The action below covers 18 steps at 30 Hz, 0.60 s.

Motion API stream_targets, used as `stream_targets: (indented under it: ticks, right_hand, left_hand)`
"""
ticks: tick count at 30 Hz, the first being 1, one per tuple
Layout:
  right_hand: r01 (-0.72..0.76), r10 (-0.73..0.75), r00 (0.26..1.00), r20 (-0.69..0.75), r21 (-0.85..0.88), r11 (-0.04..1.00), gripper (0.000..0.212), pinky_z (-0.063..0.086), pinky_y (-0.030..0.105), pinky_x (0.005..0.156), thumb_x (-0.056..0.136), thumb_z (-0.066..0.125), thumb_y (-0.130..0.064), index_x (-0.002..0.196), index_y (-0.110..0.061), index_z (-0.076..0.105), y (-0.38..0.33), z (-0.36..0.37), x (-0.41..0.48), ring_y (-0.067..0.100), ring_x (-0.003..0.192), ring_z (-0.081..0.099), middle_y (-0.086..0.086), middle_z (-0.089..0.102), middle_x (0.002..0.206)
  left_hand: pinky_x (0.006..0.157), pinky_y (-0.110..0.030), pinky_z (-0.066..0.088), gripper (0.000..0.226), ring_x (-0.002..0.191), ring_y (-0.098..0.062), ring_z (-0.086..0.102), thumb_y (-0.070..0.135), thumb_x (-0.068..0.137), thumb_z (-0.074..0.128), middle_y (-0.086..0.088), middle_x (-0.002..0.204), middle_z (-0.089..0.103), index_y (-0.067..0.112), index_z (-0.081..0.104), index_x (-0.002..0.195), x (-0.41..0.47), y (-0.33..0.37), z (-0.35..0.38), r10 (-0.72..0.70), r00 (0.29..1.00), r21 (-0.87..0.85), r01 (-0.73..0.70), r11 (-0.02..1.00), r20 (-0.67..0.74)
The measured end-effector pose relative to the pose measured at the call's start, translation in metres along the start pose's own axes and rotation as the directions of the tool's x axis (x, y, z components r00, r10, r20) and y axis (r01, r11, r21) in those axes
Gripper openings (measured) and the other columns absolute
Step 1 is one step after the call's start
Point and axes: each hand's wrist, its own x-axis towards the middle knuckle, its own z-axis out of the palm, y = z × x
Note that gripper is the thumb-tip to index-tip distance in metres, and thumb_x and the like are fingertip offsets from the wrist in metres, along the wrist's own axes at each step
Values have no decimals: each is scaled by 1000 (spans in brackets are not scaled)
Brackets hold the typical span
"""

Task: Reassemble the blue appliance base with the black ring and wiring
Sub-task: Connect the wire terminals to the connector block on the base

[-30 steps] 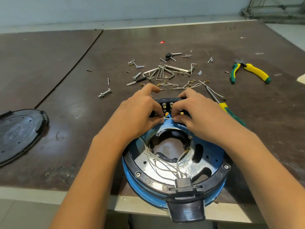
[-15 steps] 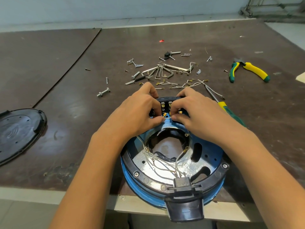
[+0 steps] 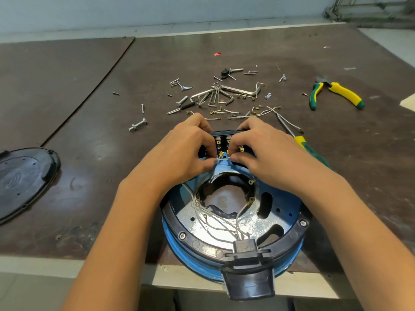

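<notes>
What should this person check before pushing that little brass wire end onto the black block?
1. Grip on the thin white wire with the brass connector: ok, left hand and right hand both pinch it.
2. Free brass tabs on the black plastic terminal block: ok, some show between the hands.
3. Which tab this wire belongs on: cannot tell.
4. Black plastic ring fastened on the round blue appliance base: ok, screw heads show.
5. Base fully on the brown table: not ok, its near side overhangs the edge.
</notes>
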Motion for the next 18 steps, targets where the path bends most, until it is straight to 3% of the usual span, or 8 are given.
stream_targets:
  ticks: [4, 8, 14, 18]
  right_hand:
    - [11, -11, 1000, 17, -12, 1000, 19, 29, 32, 75, 96, 60, -33, 87, -46, 50, 0, -1, 0, 12, 89, 38, -3, 49, 119]
    - [9, -8, 1000, 19, -13, 1000, 11, 29, 32, 76, 97, 59, -32, 95, -43, 59, 1, 0, 0, 13, 90, 39, -4, 49, 119]
    - [3, -3, 1000, 21, -25, 1000, 11, 30, 32, 77, 96, 60, -32, 98, -42, 65, 1, 1, 0, 13, 90, 39, -3, 49, 119]
    - [-19, 20, 1000, 11, -41, 999, 10, 32, 32, 78, 95, 60, -32, 98, -38, 67, 1, 3, 1, 17, 98, 48, -2, 49, 122]
  left_hand:
    - [81, -39, 50, 6, 94, -13, 53, 28, 77, 80, 5, 111, 48, 30, 74, 74, 1, 1, 0, -9, 1000, 4, 9, 1000, 9]
    - [81, -39, 50, 6, 94, -13, 54, 29, 76, 80, 5, 109, 48, 29, 75, 74, 1, 0, 0, -3, 1000, 4, 3, 1000, 5]
    - [76, -35, 49, 22, 91, -13, 52, 47, 73, 81, 7, 106, 47, 26, 74, 75, 1, 2, -1, -28, 1000, -1, 28, 1000, 8]
    - [78, -37, 49, 21, 94, -14, 51, 45, 77, 78, 5, 108, 47, 24, 74, 77, 2, 5, -1, -28, 999, 23, 27, 999, 16]
